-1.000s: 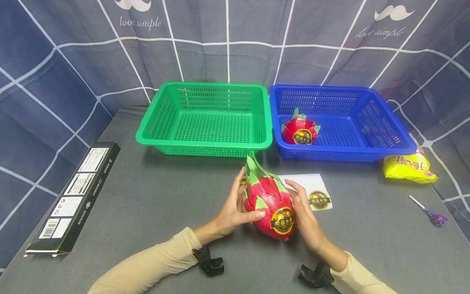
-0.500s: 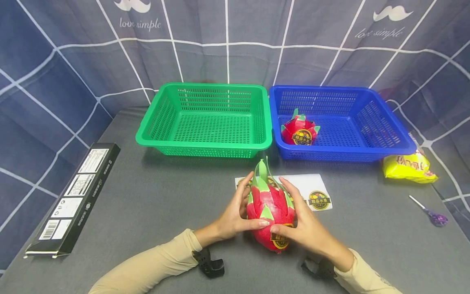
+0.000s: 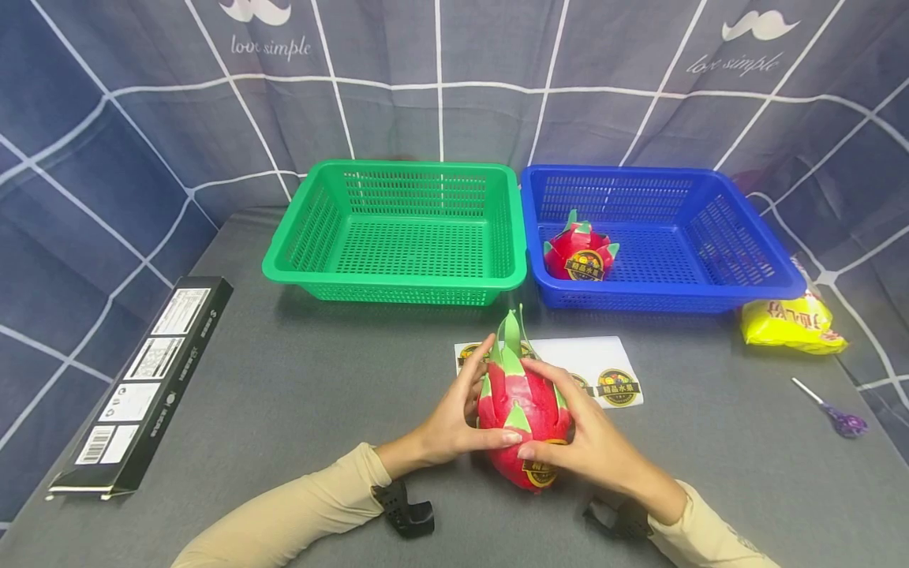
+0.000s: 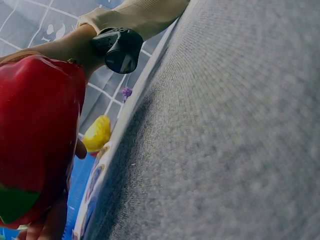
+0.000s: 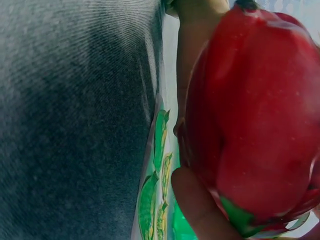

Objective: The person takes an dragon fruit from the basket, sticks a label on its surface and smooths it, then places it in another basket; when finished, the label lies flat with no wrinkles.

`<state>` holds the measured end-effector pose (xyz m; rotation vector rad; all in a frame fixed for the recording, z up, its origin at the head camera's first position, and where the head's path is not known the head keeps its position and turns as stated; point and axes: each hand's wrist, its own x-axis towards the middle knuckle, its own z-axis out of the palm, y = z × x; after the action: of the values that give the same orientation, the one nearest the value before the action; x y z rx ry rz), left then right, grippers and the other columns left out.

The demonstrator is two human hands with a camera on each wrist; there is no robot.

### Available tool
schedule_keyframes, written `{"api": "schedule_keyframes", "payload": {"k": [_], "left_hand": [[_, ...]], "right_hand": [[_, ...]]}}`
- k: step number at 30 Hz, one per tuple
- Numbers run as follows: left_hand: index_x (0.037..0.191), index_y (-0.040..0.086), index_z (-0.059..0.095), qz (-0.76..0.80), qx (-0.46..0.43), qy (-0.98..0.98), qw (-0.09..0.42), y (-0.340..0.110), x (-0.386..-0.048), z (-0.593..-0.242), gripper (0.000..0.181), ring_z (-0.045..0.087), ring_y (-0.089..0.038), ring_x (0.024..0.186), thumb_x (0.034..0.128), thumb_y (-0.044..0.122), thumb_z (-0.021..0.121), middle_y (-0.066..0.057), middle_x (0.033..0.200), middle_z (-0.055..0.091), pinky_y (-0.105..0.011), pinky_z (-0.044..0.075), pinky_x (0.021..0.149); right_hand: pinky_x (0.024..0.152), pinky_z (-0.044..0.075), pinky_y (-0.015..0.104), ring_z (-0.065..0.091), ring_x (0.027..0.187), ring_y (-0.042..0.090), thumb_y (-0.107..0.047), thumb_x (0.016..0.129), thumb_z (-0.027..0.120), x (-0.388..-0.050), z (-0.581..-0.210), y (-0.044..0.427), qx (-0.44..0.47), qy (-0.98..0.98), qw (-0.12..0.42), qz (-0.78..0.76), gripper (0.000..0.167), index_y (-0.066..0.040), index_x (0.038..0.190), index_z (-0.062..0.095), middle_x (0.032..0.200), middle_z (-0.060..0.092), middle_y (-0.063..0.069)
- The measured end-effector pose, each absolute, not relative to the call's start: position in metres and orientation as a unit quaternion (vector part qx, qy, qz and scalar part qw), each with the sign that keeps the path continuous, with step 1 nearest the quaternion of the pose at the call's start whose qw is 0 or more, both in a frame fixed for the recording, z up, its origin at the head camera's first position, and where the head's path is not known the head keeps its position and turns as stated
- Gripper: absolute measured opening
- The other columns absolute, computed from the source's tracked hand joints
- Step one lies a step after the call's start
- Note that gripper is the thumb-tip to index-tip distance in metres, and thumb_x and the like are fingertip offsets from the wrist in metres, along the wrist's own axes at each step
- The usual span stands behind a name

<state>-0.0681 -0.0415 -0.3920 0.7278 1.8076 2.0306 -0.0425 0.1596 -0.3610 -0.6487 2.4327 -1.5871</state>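
A red dragon fruit point(image 3: 521, 394) with green leaf tips is held between both hands in the middle of the head view, its stem end pointing away. My left hand point(image 3: 443, 422) grips its left side, thumb across the front. From the right, my right hand point(image 3: 600, 442) grips it, thumb beside a black and gold round sticker point(image 3: 540, 475) that it partly covers. In the left wrist view the smooth red dragon fruit point(image 4: 35, 125) appears above the grey cloth; the right wrist view shows the dragon fruit point(image 5: 260, 115) with fingers around its far side.
Behind stand a green basket point(image 3: 394, 280) and a blue basket point(image 3: 660, 300); a second stickered dragon fruit point(image 3: 581, 251) lies in the blue one. A white sticker sheet point(image 3: 592, 355) lies beyond the hands. Around are a black box point(image 3: 145, 383), yellow packet point(image 3: 791, 325) and purple lollipop point(image 3: 841, 420).
The dragon fruit has turned, its leafy end swinging right and its sticker moving down. My right hand has brought its thumb onto the front, partly covering the sticker. The left hand has barely moved.
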Motion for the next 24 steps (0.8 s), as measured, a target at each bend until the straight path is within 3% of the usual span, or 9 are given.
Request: {"api": "schedule_keyframes", "payload": {"k": [5,14,24], "left_hand": [[0.145,0.028,0.005,0.711,0.261,0.633,0.163,-0.0415,-0.0687,-0.3925,0.104,0.054,-0.015,0.108,0.0688,0.037,0.075,-0.017,0.132,0.036,-0.032,0.051,0.085],[0.145,0.029,0.008,0.694,0.269,0.649,0.158,-0.0421,-0.0694,-0.3931,0.102,0.057,-0.019,0.105,0.068,0.044,0.074,-0.018,0.131,0.038,-0.032,0.052,0.083],[0.144,0.032,0.005,0.685,0.271,0.654,0.173,-0.042,-0.0686,-0.3906,0.102,0.058,-0.018,0.105,0.0695,0.043,0.073,-0.016,0.133,0.038,-0.031,0.052,0.083]], "right_hand": [[0.065,0.054,0.024,0.051,0.099,0.028,-0.018,0.068,0.078,-0.0404,-0.3604,0.1595,-0.206,0.819,0.083,-0.53,0.084,-0.026,0.137,0.03,0.125,0.04,0.012],[0.069,0.054,0.025,0.049,0.101,0.01,-0.023,0.068,0.079,-0.0373,-0.3607,0.1569,-0.206,0.834,0.026,-0.51,0.072,-0.023,0.126,0.037,0.119,0.048,0.001],[0.068,0.054,0.026,0.051,0.098,0.009,-0.02,0.064,0.081,-0.0384,-0.3596,0.1591,-0.206,0.836,-0.001,-0.508,0.072,-0.02,0.123,0.041,0.118,0.05,0.001]]}}
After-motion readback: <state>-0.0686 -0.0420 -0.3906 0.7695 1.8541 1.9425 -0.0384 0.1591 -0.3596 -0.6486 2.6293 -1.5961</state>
